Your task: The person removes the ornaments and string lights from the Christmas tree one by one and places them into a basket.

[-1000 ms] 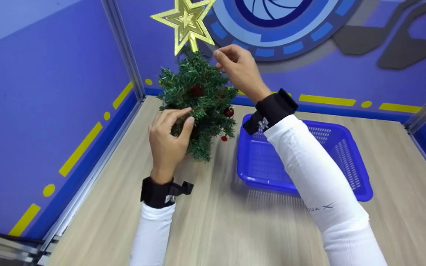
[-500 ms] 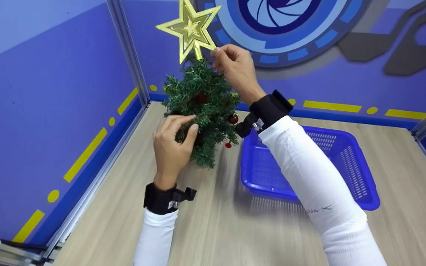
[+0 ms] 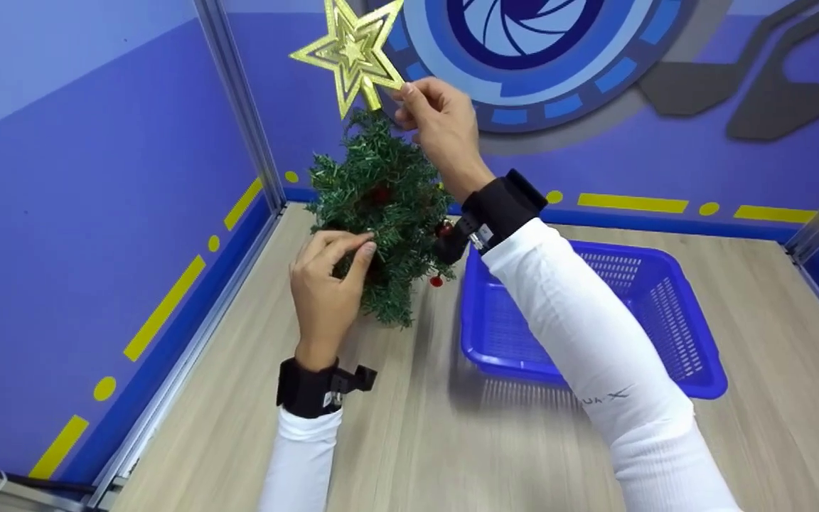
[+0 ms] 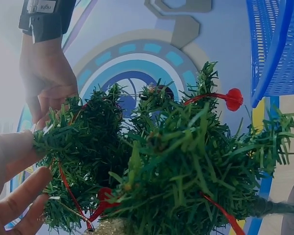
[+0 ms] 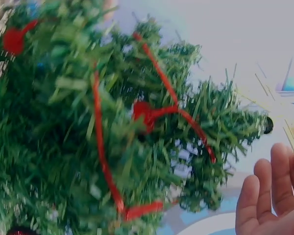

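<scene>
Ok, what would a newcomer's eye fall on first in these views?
Probably the gold star at the top of the tree, near the head view's upper edge, with the right hand's fingers at its lower right point. Next, the blue basket to the right of the tree. In the right wrist view, red ribbons stand out against the green.

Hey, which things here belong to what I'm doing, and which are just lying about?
Part of the job, it seems:
Green tree, with your left hand at its branches
Gold star, one tip pinched by your right hand
Red ornament, hanging on the tree

Apparently just around:
Blue basket, touched by neither hand
Tabletop
Patterned wall
</scene>
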A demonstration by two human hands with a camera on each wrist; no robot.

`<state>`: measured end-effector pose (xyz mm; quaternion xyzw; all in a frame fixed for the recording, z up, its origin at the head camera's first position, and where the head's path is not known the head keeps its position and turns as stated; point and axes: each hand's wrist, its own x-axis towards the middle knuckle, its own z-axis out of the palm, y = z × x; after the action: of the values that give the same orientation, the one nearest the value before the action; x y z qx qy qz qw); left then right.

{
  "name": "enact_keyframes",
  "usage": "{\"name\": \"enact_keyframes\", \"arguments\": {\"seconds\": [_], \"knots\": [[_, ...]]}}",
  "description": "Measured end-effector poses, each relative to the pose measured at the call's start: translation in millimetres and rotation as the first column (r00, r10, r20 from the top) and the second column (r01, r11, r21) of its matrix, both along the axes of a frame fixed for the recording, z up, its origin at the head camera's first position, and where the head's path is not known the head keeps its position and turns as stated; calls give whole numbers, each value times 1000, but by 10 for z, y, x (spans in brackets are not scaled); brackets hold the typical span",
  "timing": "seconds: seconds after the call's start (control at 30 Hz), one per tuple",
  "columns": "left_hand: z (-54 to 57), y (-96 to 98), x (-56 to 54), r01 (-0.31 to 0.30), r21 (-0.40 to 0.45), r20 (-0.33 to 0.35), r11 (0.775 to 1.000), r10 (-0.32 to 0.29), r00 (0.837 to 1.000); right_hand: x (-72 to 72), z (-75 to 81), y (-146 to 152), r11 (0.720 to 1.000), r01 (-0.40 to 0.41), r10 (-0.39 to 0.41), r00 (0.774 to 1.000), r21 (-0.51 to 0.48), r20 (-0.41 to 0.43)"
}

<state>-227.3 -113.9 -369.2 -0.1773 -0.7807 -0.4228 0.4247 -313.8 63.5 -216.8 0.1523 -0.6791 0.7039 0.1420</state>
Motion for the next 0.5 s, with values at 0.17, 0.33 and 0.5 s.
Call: {"name": "enact_keyframes", "arguments": {"seconds": [0.17, 0.33, 0.5], "knots": [[-56, 4, 8, 4, 23, -4, 1000, -4, 1000, -22, 33, -67, 997, 24, -25, 1000, -71, -13], [-67, 4, 12, 17, 25, -4, 1000, -16, 1000, -20, 108, -12, 985, 49, -58, 997, -164, -48], [-8, -7, 0, 20, 4, -11, 1000, -20, 1000, 63, 185, 212, 973, 107, -112, 994, -206, -8]]}}
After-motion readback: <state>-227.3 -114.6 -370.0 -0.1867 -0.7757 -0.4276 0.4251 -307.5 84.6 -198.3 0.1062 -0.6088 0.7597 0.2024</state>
